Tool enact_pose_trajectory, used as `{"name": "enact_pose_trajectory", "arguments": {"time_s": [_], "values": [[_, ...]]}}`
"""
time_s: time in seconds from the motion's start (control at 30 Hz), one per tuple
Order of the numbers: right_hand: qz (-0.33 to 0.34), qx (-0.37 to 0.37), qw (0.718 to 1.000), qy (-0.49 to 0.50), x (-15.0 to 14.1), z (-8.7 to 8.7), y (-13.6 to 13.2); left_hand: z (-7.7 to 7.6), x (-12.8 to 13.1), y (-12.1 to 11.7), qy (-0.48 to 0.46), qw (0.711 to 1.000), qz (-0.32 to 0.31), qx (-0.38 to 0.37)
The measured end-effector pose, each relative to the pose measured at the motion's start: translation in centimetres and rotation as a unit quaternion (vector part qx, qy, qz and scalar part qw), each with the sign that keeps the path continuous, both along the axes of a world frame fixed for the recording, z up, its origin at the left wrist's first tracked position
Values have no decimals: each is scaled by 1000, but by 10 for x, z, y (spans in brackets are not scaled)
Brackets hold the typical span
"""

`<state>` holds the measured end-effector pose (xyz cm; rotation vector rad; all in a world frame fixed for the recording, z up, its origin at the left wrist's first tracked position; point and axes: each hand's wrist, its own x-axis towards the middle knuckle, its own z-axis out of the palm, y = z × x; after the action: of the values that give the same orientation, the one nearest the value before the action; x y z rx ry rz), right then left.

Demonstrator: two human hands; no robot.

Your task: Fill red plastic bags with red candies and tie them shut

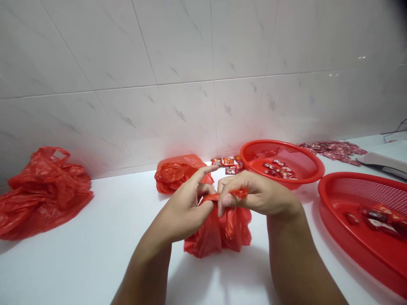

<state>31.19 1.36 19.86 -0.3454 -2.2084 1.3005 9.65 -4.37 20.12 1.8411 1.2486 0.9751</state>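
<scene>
A red plastic bag (206, 239) stands on the white table in front of me, its handles twisted into a strand at the top. My left hand (187, 205) pinches this strand between thumb and fingers, with the index finger stretched out. Close beside it, my right hand (251, 192) grips the other end, and a short tip of red plastic sticks out past its fingers. The bag's upper part is partly hidden behind both hands. What it contains cannot be made out.
On the left lies a crumpled red bag (47, 195); another folded red bag (178, 169) sits by the tiled wall. Small red packets (228, 162) lie near a round red basket (305, 171). A larger red basket (333, 237) at right holds packets. More packets (337, 150) are heaped behind.
</scene>
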Motion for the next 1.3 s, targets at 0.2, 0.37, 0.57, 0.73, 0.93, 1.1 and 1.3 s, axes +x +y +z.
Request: {"name": "enact_pose_trajectory", "arguments": {"time_s": [0.2, 0.37, 0.57, 0.73, 0.93, 1.1, 1.3], "values": [[-101, 119, 985, 77, -7, -2, -2, 6, -15, 3, -119, 985, -72, -99], [-225, 223, 937, 147, -26, -3, -7, 3, -15, 9, -173, 982, -57, -55], [-290, 279, 898, 181, -35, -7, -2, 9, -16, 9, -55, 998, -8, 27], [-266, 280, 905, 180, -34, -10, 4, 12, -22, 6, 26, 992, 71, 105], [-294, 276, 912, 79, -37, -9, 3, 14, -28, 1, 128, 973, 140, 128], [-352, 268, 896, 27, -31, -7, 5, 17, -41, 2, 187, 947, 224, 134], [-432, 175, 881, -83, 13, -23, 37, 16, -86, 20, 258, 901, 344, 50]]}}
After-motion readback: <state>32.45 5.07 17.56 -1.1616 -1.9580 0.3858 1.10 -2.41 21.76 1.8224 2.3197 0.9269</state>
